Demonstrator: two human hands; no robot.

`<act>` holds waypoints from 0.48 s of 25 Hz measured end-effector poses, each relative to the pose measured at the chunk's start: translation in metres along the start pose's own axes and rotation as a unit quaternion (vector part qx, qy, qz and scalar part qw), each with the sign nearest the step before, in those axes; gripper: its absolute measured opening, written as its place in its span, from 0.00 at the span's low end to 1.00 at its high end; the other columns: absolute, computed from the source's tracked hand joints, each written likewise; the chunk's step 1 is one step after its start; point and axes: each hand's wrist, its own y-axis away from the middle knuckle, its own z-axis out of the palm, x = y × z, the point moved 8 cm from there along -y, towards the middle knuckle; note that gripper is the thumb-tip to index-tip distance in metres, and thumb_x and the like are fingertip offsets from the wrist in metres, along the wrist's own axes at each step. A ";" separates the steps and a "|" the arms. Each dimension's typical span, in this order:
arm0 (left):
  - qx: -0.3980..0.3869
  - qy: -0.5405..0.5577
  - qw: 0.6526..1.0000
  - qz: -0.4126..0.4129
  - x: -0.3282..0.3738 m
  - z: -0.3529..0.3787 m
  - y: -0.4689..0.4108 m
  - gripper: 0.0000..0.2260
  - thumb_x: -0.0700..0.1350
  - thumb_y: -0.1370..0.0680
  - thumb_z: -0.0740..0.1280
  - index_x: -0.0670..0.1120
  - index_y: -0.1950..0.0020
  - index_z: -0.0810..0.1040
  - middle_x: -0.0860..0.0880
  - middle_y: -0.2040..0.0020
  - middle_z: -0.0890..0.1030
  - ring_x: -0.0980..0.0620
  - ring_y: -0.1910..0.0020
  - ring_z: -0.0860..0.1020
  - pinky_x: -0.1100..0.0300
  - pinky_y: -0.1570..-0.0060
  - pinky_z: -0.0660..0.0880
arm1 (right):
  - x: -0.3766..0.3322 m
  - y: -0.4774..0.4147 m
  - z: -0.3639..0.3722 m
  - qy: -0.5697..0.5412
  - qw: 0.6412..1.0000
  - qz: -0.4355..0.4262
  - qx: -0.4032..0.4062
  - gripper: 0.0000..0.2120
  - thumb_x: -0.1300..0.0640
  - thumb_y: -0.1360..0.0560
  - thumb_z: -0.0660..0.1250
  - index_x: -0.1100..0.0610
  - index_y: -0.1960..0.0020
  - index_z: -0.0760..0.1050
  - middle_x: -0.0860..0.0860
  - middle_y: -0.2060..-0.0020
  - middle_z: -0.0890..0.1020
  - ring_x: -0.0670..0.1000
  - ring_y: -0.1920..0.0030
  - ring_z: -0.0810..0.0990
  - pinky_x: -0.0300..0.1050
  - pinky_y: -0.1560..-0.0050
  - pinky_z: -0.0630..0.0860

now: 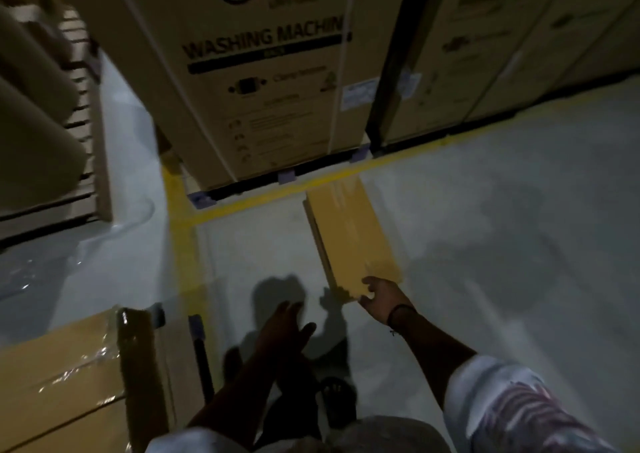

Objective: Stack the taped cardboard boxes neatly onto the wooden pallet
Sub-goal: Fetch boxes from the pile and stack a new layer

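A long flat taped cardboard box [349, 234] lies on the grey floor in the middle of the view, running away from me. My right hand [379, 298] grips its near end, thumb on top and fingers curled under the edge. My left hand [287, 328] hovers to the left of that end with fingers spread, touching nothing. At the lower left stands a stack of taped cardboard boxes [59, 380] with glossy tape and a dark corner strip. No wooden pallet can be made out in the dim light.
A big washing machine carton [263, 71] stands straight ahead behind a yellow floor line [263, 199]. More large cartons [502, 47] line the right. Stacked flat goods [45, 106] sit at the left. My dark shoe [334, 392] shows below.
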 end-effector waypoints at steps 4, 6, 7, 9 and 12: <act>-0.038 -0.017 0.999 0.034 -0.004 -0.002 -0.062 0.30 0.59 0.18 0.65 0.52 0.19 0.62 0.47 0.19 0.60 0.47 0.24 0.67 0.53 0.27 0.67 | 0.014 -0.021 0.007 -0.016 0.998 0.063 -0.004 0.28 0.46 0.19 0.64 0.53 0.22 0.64 0.53 0.29 0.74 0.55 0.31 0.73 0.49 0.32 0.71; -0.045 -0.023 0.998 0.044 -0.013 0.001 -0.095 0.30 0.59 0.19 0.65 0.52 0.19 0.63 0.46 0.19 0.62 0.46 0.24 0.67 0.50 0.28 0.69 | 0.020 -0.041 0.010 -0.020 0.997 0.077 -0.001 0.28 0.45 0.19 0.65 0.53 0.22 0.64 0.52 0.29 0.74 0.55 0.31 0.73 0.50 0.31 0.71; -0.051 -0.029 0.997 0.043 -0.016 0.004 -0.112 0.31 0.61 0.19 0.65 0.52 0.19 0.63 0.46 0.20 0.63 0.45 0.24 0.68 0.49 0.29 0.69 | 0.020 -0.054 0.012 -0.017 0.997 0.075 -0.001 0.28 0.46 0.19 0.65 0.53 0.22 0.64 0.52 0.29 0.74 0.55 0.31 0.73 0.51 0.31 0.71; -0.060 -0.022 0.998 0.029 -0.018 0.010 -0.145 0.32 0.63 0.20 0.63 0.50 0.19 0.64 0.45 0.20 0.63 0.42 0.25 0.69 0.48 0.30 0.70 | 0.021 -0.090 0.017 -0.001 0.998 0.066 -0.007 0.27 0.46 0.19 0.65 0.51 0.22 0.64 0.52 0.29 0.73 0.56 0.31 0.73 0.53 0.31 0.71; -0.033 0.002 0.999 0.031 -0.005 0.016 -0.194 0.31 0.61 0.19 0.63 0.51 0.18 0.61 0.46 0.19 0.61 0.43 0.26 0.70 0.49 0.31 0.71 | 0.027 -0.155 0.020 0.040 0.998 0.038 -0.021 0.27 0.46 0.19 0.64 0.47 0.22 0.63 0.51 0.28 0.72 0.57 0.31 0.73 0.56 0.33 0.72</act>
